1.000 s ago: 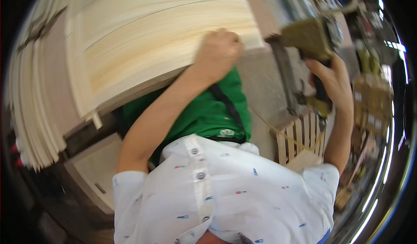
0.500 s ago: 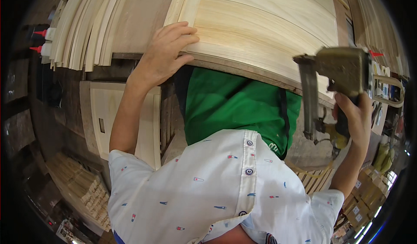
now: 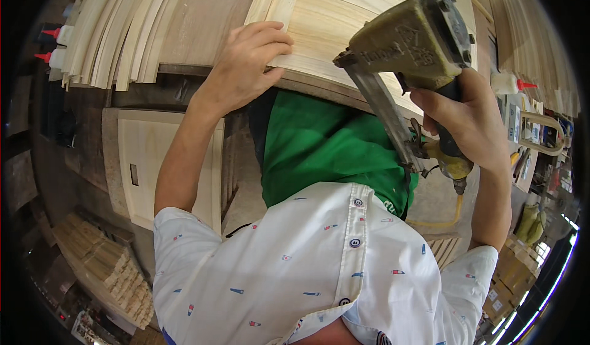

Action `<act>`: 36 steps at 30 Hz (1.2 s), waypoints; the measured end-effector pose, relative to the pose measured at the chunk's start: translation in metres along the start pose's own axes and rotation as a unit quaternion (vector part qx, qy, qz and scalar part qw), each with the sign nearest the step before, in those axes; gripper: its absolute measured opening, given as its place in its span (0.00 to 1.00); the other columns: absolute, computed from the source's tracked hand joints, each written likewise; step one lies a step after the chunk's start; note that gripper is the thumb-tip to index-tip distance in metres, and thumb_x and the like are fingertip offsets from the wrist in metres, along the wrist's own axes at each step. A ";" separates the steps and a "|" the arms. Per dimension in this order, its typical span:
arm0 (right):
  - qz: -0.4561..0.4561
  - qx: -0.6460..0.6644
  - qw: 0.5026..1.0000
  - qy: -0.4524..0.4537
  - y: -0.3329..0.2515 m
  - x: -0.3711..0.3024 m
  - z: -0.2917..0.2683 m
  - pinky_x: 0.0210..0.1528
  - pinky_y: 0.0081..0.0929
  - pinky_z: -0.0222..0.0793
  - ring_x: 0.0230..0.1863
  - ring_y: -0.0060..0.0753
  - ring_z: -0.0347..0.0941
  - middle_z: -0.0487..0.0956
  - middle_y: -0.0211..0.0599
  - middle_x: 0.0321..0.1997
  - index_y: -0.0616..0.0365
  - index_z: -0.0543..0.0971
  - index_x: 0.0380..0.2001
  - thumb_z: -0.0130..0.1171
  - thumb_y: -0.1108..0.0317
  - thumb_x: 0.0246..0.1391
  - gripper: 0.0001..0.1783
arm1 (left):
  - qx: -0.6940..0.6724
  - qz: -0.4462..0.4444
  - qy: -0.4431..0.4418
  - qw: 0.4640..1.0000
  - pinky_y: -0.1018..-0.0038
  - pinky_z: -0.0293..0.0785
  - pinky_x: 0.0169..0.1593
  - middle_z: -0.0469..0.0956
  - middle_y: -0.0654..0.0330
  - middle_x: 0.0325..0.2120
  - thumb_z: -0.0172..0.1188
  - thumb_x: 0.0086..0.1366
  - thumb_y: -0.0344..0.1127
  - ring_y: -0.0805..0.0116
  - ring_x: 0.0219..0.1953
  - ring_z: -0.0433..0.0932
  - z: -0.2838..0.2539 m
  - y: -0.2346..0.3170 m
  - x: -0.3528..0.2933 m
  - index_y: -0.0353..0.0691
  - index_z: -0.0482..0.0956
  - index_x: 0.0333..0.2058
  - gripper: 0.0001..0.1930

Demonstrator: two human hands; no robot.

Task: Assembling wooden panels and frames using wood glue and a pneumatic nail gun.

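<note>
My right hand (image 3: pixel 464 121) is wrapped round the dark grip of a worn, olive-brown nail gun (image 3: pixel 409 44). The gun is held tilted above the right side of a pale wooden panel (image 3: pixel 332 22), its slanting magazine running down toward my apron and its nose pointing left. A yellow air hose (image 3: pixel 458 210) hangs from the grip's lower end. My left hand (image 3: pixel 246 68) is closed over the panel's near left corner. Its fingers bend across the frame strip, with the thumb by the front edge. The undersides of those fingers are hidden.
Long thin wood strips (image 3: pixel 114 31) are stacked at the left, beside white glue bottles with red tips (image 3: pixel 56 57). Another glue bottle (image 3: pixel 507 84) lies at the right. A framed panel (image 3: pixel 169 154) stands lower left, above stacked timber (image 3: pixel 101 265). The workbench edge (image 3: pixel 184 70) crosses before me.
My right hand has brought the nail gun leftward and up over the panel, tilting it. My left hand stays on the panel's corner, and the view has shifted slightly.
</note>
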State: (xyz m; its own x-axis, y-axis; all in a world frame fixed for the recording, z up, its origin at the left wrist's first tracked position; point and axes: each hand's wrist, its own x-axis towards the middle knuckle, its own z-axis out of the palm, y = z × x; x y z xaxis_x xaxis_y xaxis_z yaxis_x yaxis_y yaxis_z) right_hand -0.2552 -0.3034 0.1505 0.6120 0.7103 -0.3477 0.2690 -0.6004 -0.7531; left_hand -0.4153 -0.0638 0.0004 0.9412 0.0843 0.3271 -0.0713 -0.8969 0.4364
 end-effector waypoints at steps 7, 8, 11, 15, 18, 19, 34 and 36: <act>-0.002 -0.006 0.999 -0.042 -0.010 0.002 0.003 0.22 0.19 0.67 0.20 0.17 0.70 0.76 0.31 0.22 0.69 0.77 0.35 0.65 0.69 0.50 0.14 | -0.001 0.017 0.011 1.000 0.62 0.61 0.61 0.77 0.63 0.45 0.65 0.51 0.27 0.63 0.60 0.68 0.002 0.009 0.007 0.37 0.80 0.38 0.13; -0.015 -0.027 0.999 -0.042 -0.011 0.002 0.003 0.22 0.19 0.66 0.19 0.17 0.70 0.76 0.30 0.22 0.69 0.77 0.35 0.65 0.68 0.50 0.14 | -0.006 0.016 0.013 1.000 0.62 0.61 0.61 0.77 0.63 0.45 0.65 0.51 0.27 0.63 0.60 0.68 0.002 0.011 0.008 0.37 0.80 0.38 0.13; -0.045 -0.048 0.997 -0.044 -0.010 0.005 0.005 0.22 0.21 0.66 0.19 0.18 0.70 0.75 0.31 0.20 0.69 0.76 0.35 0.63 0.68 0.49 0.15 | -0.027 0.009 0.001 1.000 0.62 0.61 0.61 0.77 0.62 0.45 0.66 0.52 0.28 0.63 0.60 0.67 0.001 0.014 0.010 0.37 0.81 0.38 0.13; -0.097 -0.058 0.992 -0.047 -0.002 0.011 0.008 0.24 0.22 0.66 0.21 0.21 0.70 0.74 0.33 0.20 0.69 0.75 0.36 0.62 0.67 0.50 0.15 | -0.044 0.021 0.020 0.999 0.63 0.60 0.61 0.78 0.64 0.43 0.66 0.51 0.29 0.63 0.59 0.69 0.002 0.019 0.015 0.37 0.81 0.35 0.11; -0.157 -0.068 0.984 -0.051 -0.001 0.013 0.008 0.23 0.19 0.64 0.21 0.16 0.68 0.74 0.28 0.23 0.68 0.75 0.38 0.61 0.68 0.53 0.14 | -0.046 0.025 0.010 0.999 0.63 0.60 0.60 0.78 0.64 0.43 0.66 0.51 0.29 0.62 0.59 0.69 0.000 0.023 0.019 0.37 0.81 0.36 0.11; -0.158 -0.082 0.982 -0.056 -0.004 0.012 0.007 0.23 0.19 0.64 0.21 0.16 0.68 0.74 0.28 0.24 0.67 0.75 0.39 0.61 0.68 0.53 0.14 | -0.047 0.026 0.014 0.998 0.63 0.61 0.60 0.78 0.64 0.43 0.66 0.51 0.29 0.62 0.59 0.69 -0.001 0.025 0.021 0.37 0.81 0.36 0.11; 0.041 -0.090 0.995 0.015 0.027 -0.037 -0.039 0.23 0.25 0.64 0.20 0.21 0.68 0.75 0.34 0.19 0.69 0.75 0.35 0.61 0.68 0.51 0.14 | -0.032 -0.011 -0.034 0.999 0.64 0.63 0.62 0.77 0.61 0.46 0.66 0.50 0.24 0.58 0.60 0.67 -0.002 0.023 0.017 0.36 0.79 0.40 0.16; 0.069 -0.087 0.993 0.029 0.035 -0.051 -0.052 0.22 0.24 0.63 0.20 0.20 0.68 0.74 0.34 0.19 0.69 0.75 0.34 0.61 0.68 0.51 0.13 | -0.037 -0.019 -0.040 0.998 0.64 0.63 0.62 0.77 0.61 0.46 0.66 0.49 0.23 0.58 0.60 0.67 -0.003 0.023 0.017 0.35 0.79 0.40 0.16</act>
State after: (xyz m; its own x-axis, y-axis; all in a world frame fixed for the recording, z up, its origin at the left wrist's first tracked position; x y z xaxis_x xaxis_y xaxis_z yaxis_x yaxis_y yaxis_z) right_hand -0.2381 -0.3797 0.1709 0.6924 0.5977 -0.4041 0.3016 -0.7486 -0.5905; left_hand -0.4020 -0.0818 0.0190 0.9669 0.0803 0.2423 -0.0561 -0.8591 0.5088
